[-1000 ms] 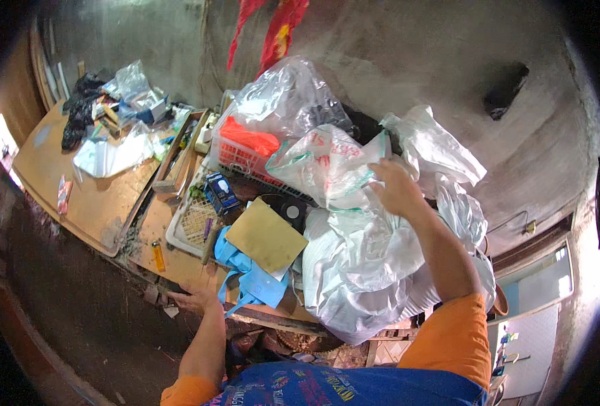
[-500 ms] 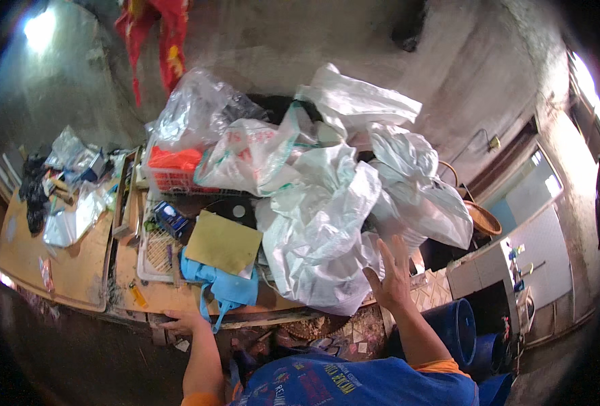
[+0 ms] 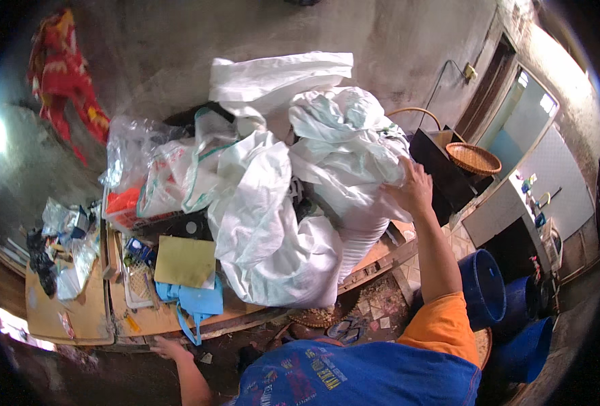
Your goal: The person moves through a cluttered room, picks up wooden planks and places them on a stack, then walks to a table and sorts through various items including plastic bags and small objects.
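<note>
Your right arm runs up from the orange sleeve, forearm nearly straight and raised toward the top of the heap; your right hand (image 3: 412, 186) is spread, fingers apart and slightly bent, palm laid against the upper right flank of the pile of white sacks (image 3: 293, 203); it presses the cloth rather than pinching it, and whether any fold is caught under the fingers cannot be told; your left arm reaches down and out to the lower left, and your left hand (image 3: 168, 347) rests at the front edge of the wooden table (image 3: 144, 325), fingers loosely curled, nothing visibly held in it; the sacks lie heaped on the middle and right of the table, the mass rising toward the far wall, its long axis running from the table's near edge up and away from you, with one flat folded sack lying crosswise on top; just left of the heap sit a tan card (image 3: 185, 260), a blue bag (image 3: 195, 301) hanging over the edge, and a clear plastic bag (image 3: 137, 155); to your right stand blue barrels (image 3: 483, 287) and a woven basket (image 3: 474, 159)
</note>
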The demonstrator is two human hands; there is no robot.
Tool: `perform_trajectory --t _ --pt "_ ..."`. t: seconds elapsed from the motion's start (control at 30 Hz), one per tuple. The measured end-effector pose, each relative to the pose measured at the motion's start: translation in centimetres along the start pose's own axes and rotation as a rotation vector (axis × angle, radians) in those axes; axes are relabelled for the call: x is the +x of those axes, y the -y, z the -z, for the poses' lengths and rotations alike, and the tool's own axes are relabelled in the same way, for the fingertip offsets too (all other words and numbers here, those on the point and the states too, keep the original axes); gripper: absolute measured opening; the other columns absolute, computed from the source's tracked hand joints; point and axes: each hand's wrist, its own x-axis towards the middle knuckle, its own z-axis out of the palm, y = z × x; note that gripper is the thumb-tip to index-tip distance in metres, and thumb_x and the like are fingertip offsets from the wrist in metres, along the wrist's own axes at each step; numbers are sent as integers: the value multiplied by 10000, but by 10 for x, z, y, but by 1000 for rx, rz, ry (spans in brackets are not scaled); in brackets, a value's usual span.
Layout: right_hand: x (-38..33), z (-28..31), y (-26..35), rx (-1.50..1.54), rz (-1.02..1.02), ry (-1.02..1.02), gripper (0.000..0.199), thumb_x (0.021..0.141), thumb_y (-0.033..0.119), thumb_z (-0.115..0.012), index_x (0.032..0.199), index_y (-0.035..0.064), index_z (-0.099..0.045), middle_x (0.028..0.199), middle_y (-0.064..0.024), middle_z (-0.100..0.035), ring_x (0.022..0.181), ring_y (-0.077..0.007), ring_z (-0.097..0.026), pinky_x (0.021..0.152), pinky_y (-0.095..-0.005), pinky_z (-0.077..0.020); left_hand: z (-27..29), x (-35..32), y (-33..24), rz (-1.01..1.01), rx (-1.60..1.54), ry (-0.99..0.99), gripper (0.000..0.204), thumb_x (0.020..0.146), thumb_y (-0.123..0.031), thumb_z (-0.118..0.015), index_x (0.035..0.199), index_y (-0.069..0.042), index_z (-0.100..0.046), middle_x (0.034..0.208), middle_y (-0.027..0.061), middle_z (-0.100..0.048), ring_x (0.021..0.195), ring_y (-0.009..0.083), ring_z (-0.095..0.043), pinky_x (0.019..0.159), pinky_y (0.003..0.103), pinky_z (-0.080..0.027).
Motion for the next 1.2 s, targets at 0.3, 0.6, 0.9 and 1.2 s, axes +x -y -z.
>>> perform_trajectory --t 0.3,0.6,0.9,1.2 --pt "-68 -48 53 380 183 -292 533 728 303 -788 1205 138 -615 1048 -153 -522 918 -315 -551 764 -430 -451 -2 -186 -115 -986 28 66 689 1005 -477 -324 1521 -53 -153 1542 220 -182 1425 365 -186 1150 475 -171" --pt "-76 -116 53 155 156 -539 516 825 471 -681 1253 218 -544 1216 -135 -415 1118 -297 -403 965 -457 -285 -153 -444 -324 -1927 4 900 459 975 -227 -405 1382 -24 -467 1474 196 -371 1396 340 -309 1148 443 -196" --pt "-73 -129 64 224 133 -620 418 856 525 -621 1192 276 -612 1233 -96 -445 1117 -267 -419 1093 -493 -213 -347 -562 -401 -2147 406 889 473 905 -162 -580 1370 -211 -509 1497 138 -360 1382 344 -330 1118 441 -307" --pt "-75 -135 58 224 123 -552 428 804 528 -666 1165 311 -589 1176 -71 -438 1087 -259 -399 1083 -503 -218 -424 -567 -424 -1801 861 598 1142 642 -357 -845 1517 -425 -115 1527 121 -334 1397 330 -317 1051 635 -267"
